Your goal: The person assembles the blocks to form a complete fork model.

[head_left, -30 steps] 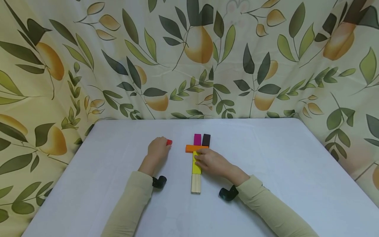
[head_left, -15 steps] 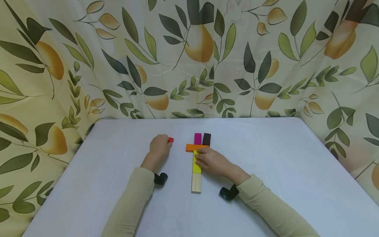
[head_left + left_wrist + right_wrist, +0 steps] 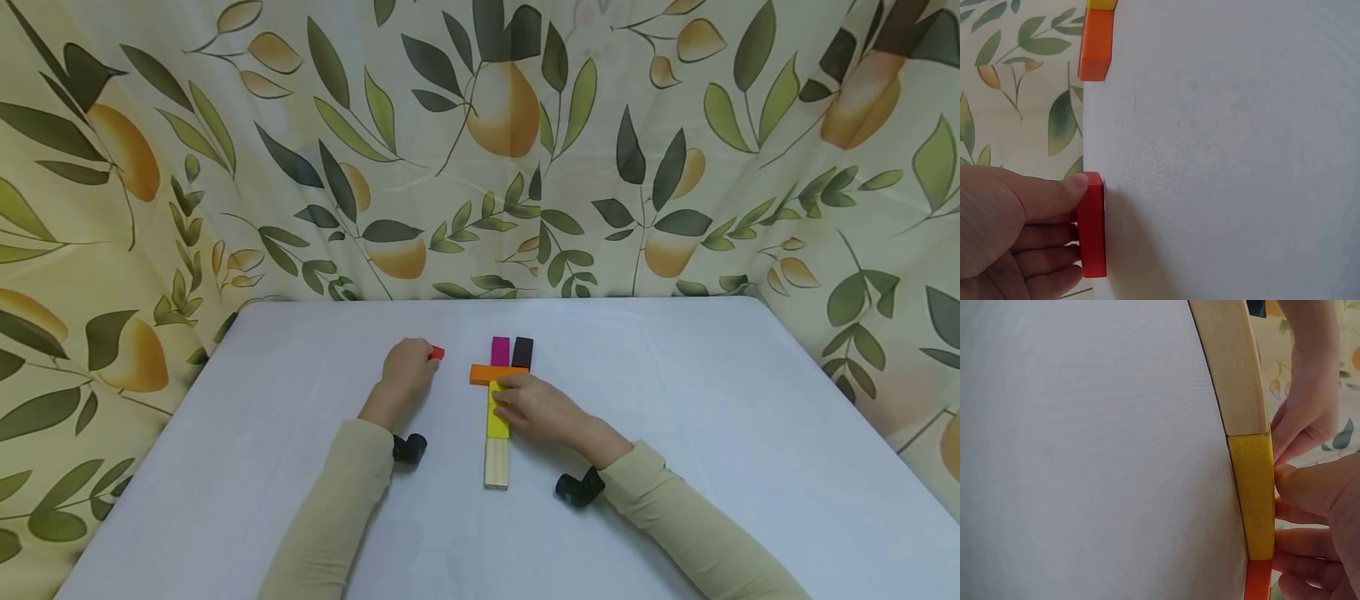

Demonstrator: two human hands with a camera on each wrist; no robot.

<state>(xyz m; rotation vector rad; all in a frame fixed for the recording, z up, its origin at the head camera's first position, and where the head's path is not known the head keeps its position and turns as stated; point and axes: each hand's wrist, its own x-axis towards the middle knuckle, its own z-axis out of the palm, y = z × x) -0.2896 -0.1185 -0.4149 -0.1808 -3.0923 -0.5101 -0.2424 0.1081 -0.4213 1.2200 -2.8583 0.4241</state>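
Note:
My left hand (image 3: 407, 367) holds a red wooden block (image 3: 1091, 231), left of the other blocks. In the left wrist view the thumb lies at one end of it, and the curled fingers reach along its upper edge, their tips partly hidden. My right hand (image 3: 543, 408) rests its fingertips on a yellow block (image 3: 1252, 500) in the middle of the row. A plain wood block (image 3: 497, 464) lies end to end with the yellow one on its near side. Across the yellow block's far end lies an orange block (image 3: 483, 375), partly covered by the right fingers.
Beyond the orange block, a magenta block (image 3: 500, 351) and a black block (image 3: 522, 353) lie side by side. All lie on a white-covered table (image 3: 675, 375). A curtain (image 3: 465, 242) with a fruit and leaf pattern hangs behind the table's far edge.
My left hand and the red block have shifted slightly right and away from me, closer to the orange block. The right hand and the row of blocks keep their place.

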